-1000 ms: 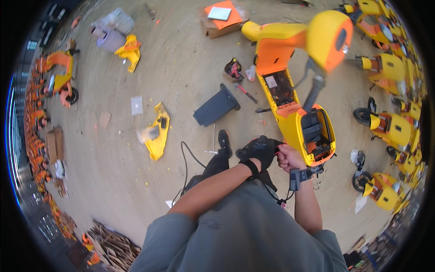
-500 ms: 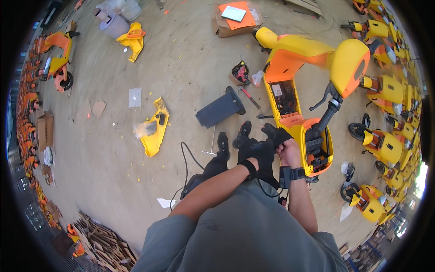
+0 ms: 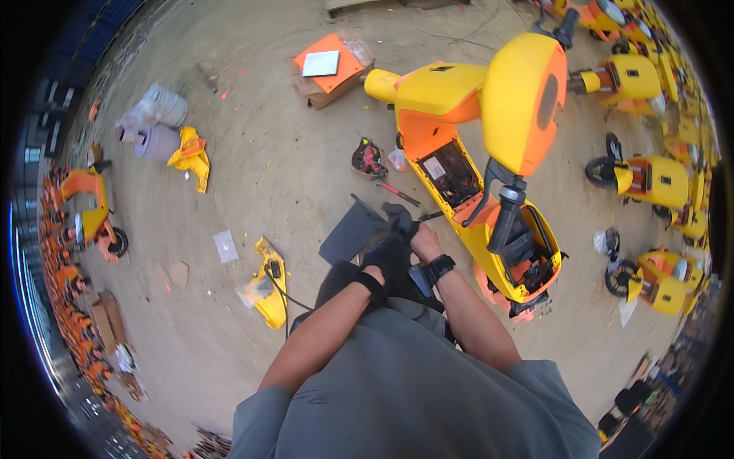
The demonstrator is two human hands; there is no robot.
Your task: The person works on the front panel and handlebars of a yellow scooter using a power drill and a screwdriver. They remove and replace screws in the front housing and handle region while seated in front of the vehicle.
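We saw a black glove (image 3: pixel 397 223) held between both hands, just above the person's knees and close beside the open yellow scooter (image 3: pixel 489 191). The left hand (image 3: pixel 386 260) already wore a dark glove with a strap at the wrist, and its fingers were closed on the loose glove's lower part. The right hand (image 3: pixel 424 243), bare, with a black watch (image 3: pixel 440 268) on its wrist, pinched the glove's upper edge; both grips were narrow and holding the glove fabric.

Just to the left of the hands lay a dark grey panel (image 3: pixel 348 233) flat on the concrete floor (image 3: pixel 267 153). To the right stood the scooter, its deck cover off so that an open compartment (image 3: pixel 451 174) with wiring showed; its black handlebar stem (image 3: pixel 508 218) leaned over the deck. Beyond the panel, near the scooter's front, lay a red-handled tool (image 3: pixel 394 191) and a small red and black device (image 3: pixel 368 159).

Farther left on the floor rested a yellow cover piece (image 3: pixel 269 281) with a black cable running from it toward the person, a yellow rag (image 3: pixel 191 157), and pale wrapped bundles (image 3: pixel 149 118). An orange box (image 3: pixel 329 67) with a white sheet on top sat at the upper middle. More yellow scooters (image 3: pixel 650 176) stood in rows along the right, orange ones (image 3: pixel 88 214) along the left.
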